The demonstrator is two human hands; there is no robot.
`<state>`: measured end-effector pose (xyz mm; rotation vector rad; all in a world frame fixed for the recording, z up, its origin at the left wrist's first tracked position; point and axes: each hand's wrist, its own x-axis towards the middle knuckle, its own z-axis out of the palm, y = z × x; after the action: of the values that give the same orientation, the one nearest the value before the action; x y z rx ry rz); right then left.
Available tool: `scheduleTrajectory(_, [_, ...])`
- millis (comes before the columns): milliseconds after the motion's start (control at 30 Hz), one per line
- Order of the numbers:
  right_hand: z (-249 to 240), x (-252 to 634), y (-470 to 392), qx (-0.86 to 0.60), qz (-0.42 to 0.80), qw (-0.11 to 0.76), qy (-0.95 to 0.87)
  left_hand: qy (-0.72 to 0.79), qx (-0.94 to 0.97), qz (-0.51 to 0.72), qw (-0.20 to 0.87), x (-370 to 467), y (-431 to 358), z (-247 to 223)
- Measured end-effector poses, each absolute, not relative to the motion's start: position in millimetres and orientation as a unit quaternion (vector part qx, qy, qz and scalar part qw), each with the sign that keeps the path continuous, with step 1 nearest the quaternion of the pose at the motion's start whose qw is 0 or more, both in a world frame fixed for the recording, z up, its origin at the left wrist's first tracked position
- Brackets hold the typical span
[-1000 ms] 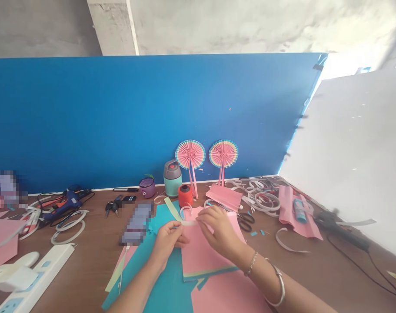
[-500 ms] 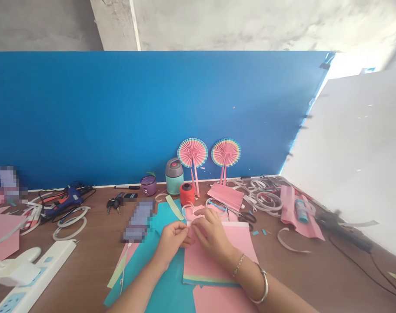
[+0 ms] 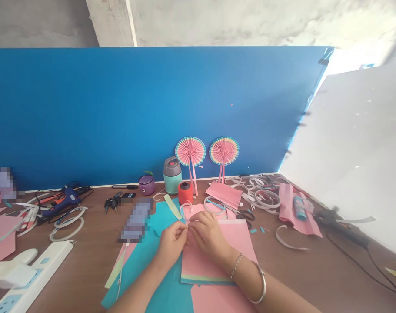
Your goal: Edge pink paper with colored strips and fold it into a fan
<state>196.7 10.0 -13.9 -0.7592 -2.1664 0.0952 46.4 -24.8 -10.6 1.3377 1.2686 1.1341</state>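
Note:
A pink paper sheet (image 3: 217,256) lies flat, with a white strip (image 3: 234,221) along its far edge and green and blue bands along its near edge. My left hand (image 3: 173,241) is pinched closed at the sheet's far left corner. Fingertip to fingertip with it, my right hand (image 3: 207,232) is also closed, reaching over the sheet and covering the strip's left part. Whatever is between the fingers is hidden. Beneath are a teal sheet (image 3: 161,278) and more pink paper (image 3: 214,300).
Two round pleated paper fans (image 3: 190,151) lean on the blue partition (image 3: 119,108). Before them stand a red spool (image 3: 185,193), a teal flask (image 3: 172,178) and a purple pot (image 3: 147,184). Scissors (image 3: 245,214) lie right of centre; a power strip (image 3: 38,278) is at left, near a glue gun (image 3: 65,198).
Both hands stay at the sheet's far left corner, their fingertips drawn closer together. The whole view has shifted slightly, with things appearing a little further left.

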Motion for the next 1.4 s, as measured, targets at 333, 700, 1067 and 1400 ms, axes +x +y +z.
scheduleTrajectory(333, [-11.9,196.3,10.2,-0.281,0.027,0.425,-0.860,0.505,0.601,0.459,0.417,45.4,-26.7,-11.9])
scheduleTrajectory(700, [-9.6,196.0,9.7,-0.271,-0.025,0.403,-0.874,0.528,0.634,0.431,0.365,44.4,-28.1,-14.4])
scheduleTrajectory(1067, [-13.1,191.4,10.7,-0.281,-0.012,0.434,-0.856,0.534,0.644,0.422,0.349,47.0,-29.5,-11.9])
scheduleTrajectory(1400, [-12.7,192.1,11.3,-0.299,0.148,0.504,-0.797,0.517,0.634,0.438,0.372,46.4,-27.4,-13.4])
